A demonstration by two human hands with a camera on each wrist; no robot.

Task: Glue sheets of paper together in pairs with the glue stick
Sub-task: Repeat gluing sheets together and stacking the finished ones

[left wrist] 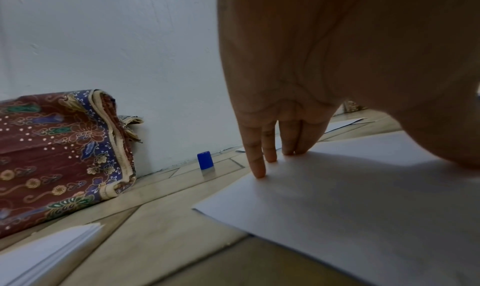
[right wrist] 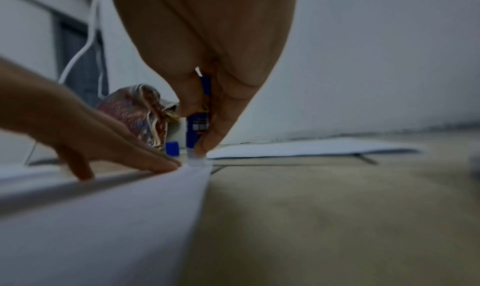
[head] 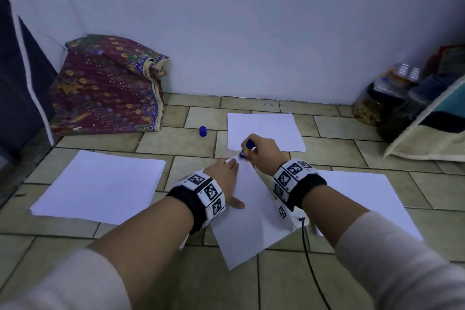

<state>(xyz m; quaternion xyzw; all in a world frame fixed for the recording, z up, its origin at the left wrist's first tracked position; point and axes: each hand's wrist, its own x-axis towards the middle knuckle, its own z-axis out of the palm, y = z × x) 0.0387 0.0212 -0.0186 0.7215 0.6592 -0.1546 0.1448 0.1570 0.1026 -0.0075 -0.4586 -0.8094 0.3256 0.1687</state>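
Lower frame: my left hand lies flat, fingers straight, pinning the sheet. Centre: right hand pinches the glue stick at its far corner. I judge gluing barely begun; stack at left awaits.

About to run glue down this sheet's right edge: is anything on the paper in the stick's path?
Nothing visible does. The glue stick, held by the right hand, touches the sheet at its far corner. The left hand presses the sheet left of that edge, and the cap stands on the floor, apart.
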